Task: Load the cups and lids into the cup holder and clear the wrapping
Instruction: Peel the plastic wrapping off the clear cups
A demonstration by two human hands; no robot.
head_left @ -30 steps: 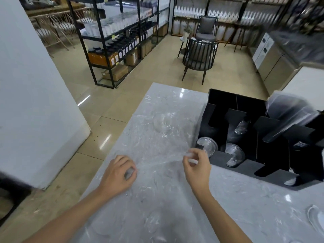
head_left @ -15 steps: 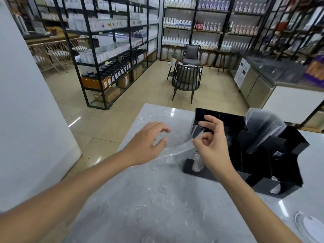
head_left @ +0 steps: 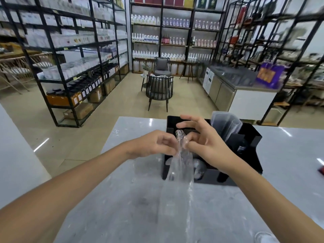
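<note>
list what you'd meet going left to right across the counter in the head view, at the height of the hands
left hand → clear plastic wrapping pinched between both hands → right hand → stack of clear cups in the black cup holder

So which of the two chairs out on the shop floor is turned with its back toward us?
The nearer one, the dark slatted-back chair. The grey cushioned armchair behind it faces the camera, its seat showing.
</note>
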